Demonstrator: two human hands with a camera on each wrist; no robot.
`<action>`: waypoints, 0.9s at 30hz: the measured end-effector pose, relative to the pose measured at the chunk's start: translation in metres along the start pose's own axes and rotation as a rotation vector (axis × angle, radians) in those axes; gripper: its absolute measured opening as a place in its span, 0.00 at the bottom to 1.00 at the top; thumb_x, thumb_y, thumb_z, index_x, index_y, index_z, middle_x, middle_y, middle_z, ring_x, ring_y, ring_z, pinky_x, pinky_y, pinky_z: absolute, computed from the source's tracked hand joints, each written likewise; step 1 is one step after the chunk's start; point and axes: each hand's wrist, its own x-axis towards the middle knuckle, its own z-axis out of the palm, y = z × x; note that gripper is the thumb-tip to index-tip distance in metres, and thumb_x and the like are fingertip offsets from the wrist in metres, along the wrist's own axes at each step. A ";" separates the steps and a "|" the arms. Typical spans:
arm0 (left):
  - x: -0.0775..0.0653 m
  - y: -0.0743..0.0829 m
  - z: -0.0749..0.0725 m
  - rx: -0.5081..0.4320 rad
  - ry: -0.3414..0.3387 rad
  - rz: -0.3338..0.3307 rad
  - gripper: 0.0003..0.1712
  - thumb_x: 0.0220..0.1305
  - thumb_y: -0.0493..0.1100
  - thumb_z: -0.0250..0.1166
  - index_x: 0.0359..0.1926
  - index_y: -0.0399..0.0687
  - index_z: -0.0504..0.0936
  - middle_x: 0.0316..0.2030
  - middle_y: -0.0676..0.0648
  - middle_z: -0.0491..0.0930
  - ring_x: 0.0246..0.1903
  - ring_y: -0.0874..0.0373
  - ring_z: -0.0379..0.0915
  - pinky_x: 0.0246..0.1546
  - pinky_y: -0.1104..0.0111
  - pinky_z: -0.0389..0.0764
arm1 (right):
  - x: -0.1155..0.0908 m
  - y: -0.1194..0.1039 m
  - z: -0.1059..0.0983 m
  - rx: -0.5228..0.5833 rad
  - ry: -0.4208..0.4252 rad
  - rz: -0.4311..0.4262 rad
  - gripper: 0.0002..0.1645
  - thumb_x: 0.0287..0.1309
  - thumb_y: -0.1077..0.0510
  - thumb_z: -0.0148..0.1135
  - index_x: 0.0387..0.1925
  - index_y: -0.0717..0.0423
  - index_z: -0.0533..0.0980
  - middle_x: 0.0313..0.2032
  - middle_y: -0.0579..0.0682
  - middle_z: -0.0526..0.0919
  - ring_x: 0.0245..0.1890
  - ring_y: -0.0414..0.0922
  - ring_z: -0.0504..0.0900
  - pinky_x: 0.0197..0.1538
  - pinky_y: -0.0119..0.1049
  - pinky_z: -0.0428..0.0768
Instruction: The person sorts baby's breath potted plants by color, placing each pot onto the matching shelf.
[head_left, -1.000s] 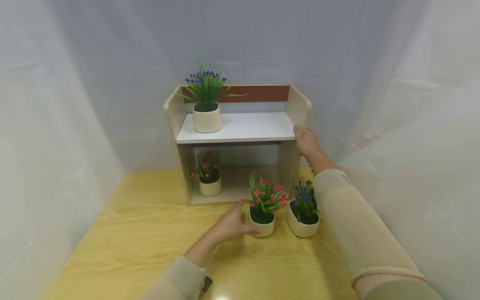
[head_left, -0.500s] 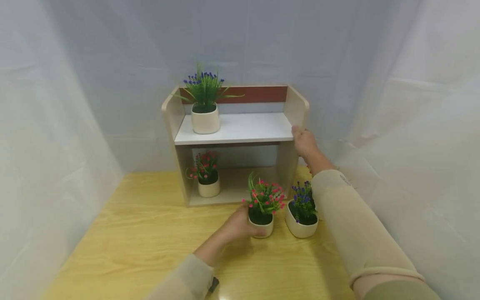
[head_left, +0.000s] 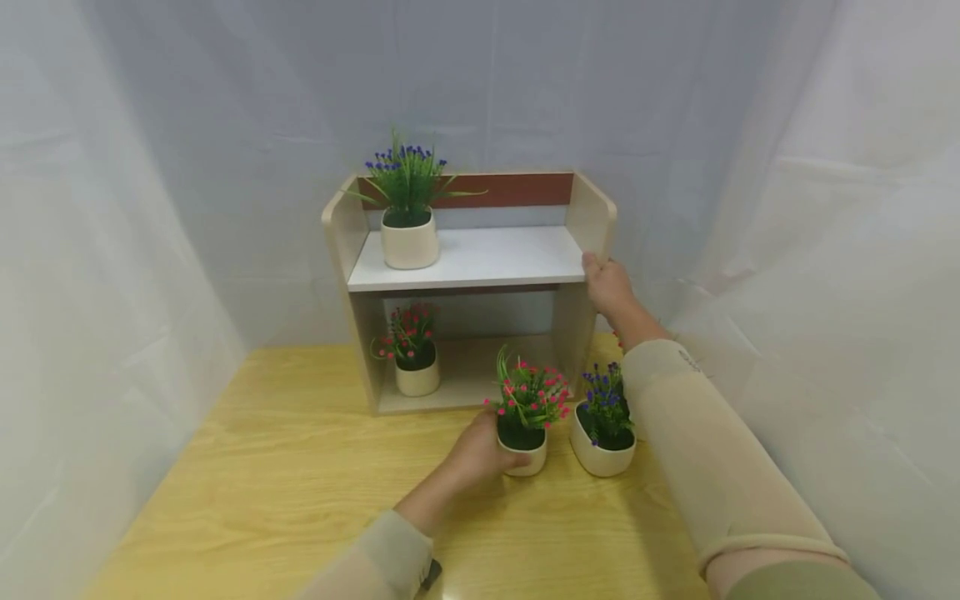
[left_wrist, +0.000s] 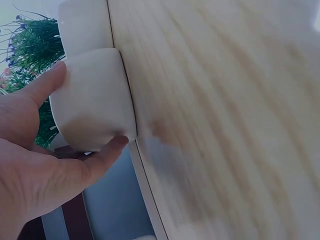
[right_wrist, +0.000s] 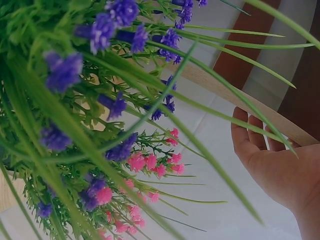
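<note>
My left hand (head_left: 478, 452) holds a potted plant with pink flowers (head_left: 529, 402) by its white pot, which stands on the table. In the left wrist view, the thumb lies on one side of that pot (left_wrist: 92, 97) and a finger on the other. My right hand (head_left: 611, 287) grips the right side panel of a two-tier shelf (head_left: 491, 254), near the upper board's front corner. In the right wrist view, blue and pink flowers partly cover the shelf panel. Just right of the held plant stands a potted plant with purple-blue flowers (head_left: 603, 425).
On the upper board, at the left, is a taller blue-flowered pot (head_left: 409, 242). A red-flowered pot (head_left: 417, 377) sits at the lower left of the shelf. Another plant is mostly hidden behind the right sleeve (head_left: 697, 433). White sheets surround the wooden table (head_left: 300, 467).
My left hand has moved slightly right and taken hold of the pink-flowered plant's pot. My right hand keeps its grip on the shelf.
</note>
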 end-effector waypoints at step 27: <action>0.008 -0.001 -0.021 -0.101 0.052 0.000 0.52 0.55 0.46 0.86 0.76 0.39 0.70 0.69 0.35 0.79 0.69 0.35 0.78 0.74 0.39 0.76 | 0.000 0.001 0.001 0.004 0.009 -0.004 0.43 0.85 0.33 0.38 0.76 0.66 0.65 0.69 0.68 0.75 0.67 0.63 0.75 0.74 0.61 0.77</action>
